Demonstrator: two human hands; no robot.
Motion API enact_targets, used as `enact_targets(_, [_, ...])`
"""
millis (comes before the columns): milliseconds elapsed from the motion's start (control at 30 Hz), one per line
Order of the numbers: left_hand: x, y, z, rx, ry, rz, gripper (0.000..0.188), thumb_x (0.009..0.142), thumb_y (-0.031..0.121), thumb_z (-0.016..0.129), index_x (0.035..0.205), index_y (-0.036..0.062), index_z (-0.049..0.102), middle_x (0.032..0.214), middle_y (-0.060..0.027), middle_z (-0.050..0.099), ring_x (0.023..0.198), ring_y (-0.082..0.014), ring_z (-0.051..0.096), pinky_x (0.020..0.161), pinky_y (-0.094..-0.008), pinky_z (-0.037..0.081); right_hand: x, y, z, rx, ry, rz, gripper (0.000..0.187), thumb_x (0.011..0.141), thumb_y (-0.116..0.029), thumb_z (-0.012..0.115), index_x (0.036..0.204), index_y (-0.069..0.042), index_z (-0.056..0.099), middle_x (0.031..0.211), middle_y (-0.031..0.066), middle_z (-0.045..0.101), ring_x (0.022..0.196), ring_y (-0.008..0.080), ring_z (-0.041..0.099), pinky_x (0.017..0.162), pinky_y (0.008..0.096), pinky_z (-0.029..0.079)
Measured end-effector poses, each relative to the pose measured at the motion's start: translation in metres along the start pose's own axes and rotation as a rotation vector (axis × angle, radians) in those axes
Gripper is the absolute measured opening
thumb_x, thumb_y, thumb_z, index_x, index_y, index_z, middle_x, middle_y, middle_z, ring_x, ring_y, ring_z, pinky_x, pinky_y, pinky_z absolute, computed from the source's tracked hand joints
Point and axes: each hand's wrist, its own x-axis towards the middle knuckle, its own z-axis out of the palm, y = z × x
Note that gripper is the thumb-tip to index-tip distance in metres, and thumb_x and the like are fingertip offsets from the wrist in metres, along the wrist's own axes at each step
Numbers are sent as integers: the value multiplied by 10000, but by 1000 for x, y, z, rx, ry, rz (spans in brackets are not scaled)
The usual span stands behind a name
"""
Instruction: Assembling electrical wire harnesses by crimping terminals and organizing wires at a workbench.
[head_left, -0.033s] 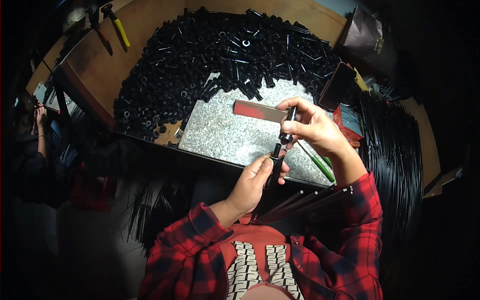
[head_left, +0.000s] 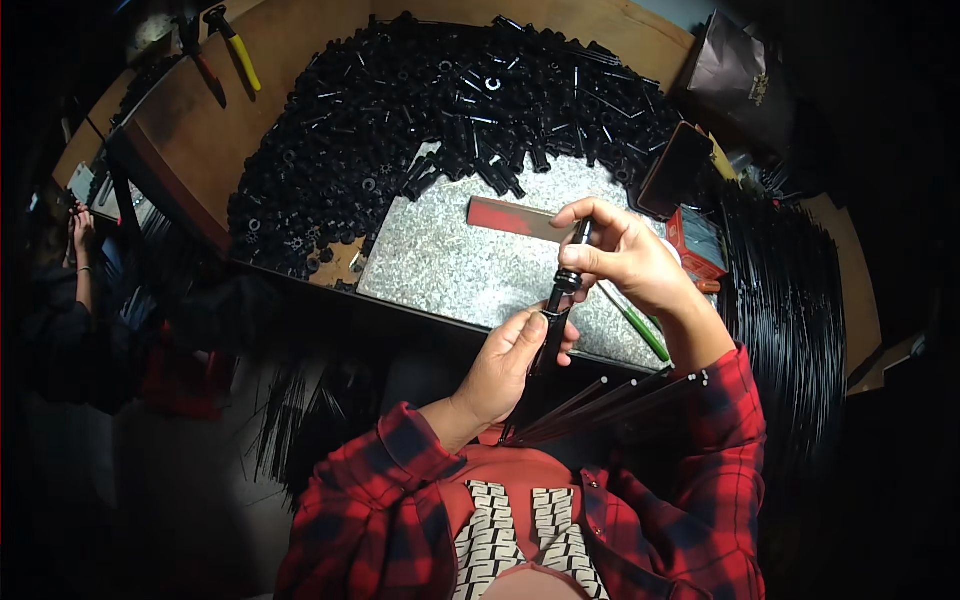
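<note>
My left hand (head_left: 507, 365) is closed round a dark tube-like piece (head_left: 545, 352) that slants upward. A thinner black rod (head_left: 554, 299) stands out of its upper end. My right hand (head_left: 640, 258) pinches a glossy black cylinder (head_left: 574, 262) between thumb and fingers, right above the rod. The cylinder's lower end meets the rod's tip; whether the rod is inside it I cannot tell. Behind the right fingers, a flat red and grey-brown bar (head_left: 510, 220) lies on the speckled metal plate (head_left: 425, 260). A green-handled tool (head_left: 648, 335) rests beneath my right wrist.
Black cylindrical parts (head_left: 450, 110) are heaped behind the plate. Long thin black rods (head_left: 785, 320) stand at the right, near a red box (head_left: 698, 245) and a dark flat device (head_left: 675, 172). Yellow-handled pliers (head_left: 242, 62) hang far left. Another person's hand (head_left: 82, 238) shows at the left edge.
My right hand has brought the black cylinder down onto the rod's tip, closing the small gap between them. The left hand has stayed in place.
</note>
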Motion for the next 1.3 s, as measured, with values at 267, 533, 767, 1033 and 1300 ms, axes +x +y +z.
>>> enact_targets(267, [-5, 3, 6, 71, 26, 42, 400, 1035, 331, 363, 1160, -4, 541, 985, -48, 590, 867, -103, 535, 791, -254, 467, -19, -9, 10, 2, -121, -103, 438, 914, -95, 606, 1309, -3, 441, 1035, 86, 614, 919, 126, 585, 792, 273, 504])
enact_targets(533, [-8, 4, 9, 64, 42, 69, 406, 1037, 336, 358, 1149, -3, 552, 979, -43, 591, 856, -102, 537, 780, -248, 470, -20, -4, 19, 110, 2, -77, 436, 844, -42, 681, 1219, -10, 462, 1011, 152, 647, 899, 152, 619, 759, 283, 521])
enact_targets(767, [-8, 4, 5, 80, 21, 52, 427, 1037, 346, 351, 1189, -4, 544, 994, -43, 592, 889, -100, 541, 781, -250, 480, -19, -4, 23, 99, 43, -61, 422, 832, -23, 686, 1193, -7, 468, 1007, 149, 649, 881, 149, 625, 759, 278, 521])
enact_targets(1033, [-7, 5, 3, 91, -5, 41, 433, 1033, 356, 352, 1187, -16, 510, 1045, -67, 580, 904, -118, 553, 833, -265, 473, -16, 0, 29, 58, 81, -61, 428, 799, -17, 727, 1145, -7, 476, 866, 21, 581, 790, 79, 568, 697, 224, 480])
enact_targets(1300, [-8, 7, 2, 136, -3, 35, 449, 1031, 372, 348, 1178, -21, 507, 1052, -72, 579, 915, -122, 554, 840, -274, 475, -14, 0, 31, 43, 109, -41, 434, 789, -28, 743, 1129, -15, 476, 842, 8, 576, 767, 70, 561, 670, 209, 462])
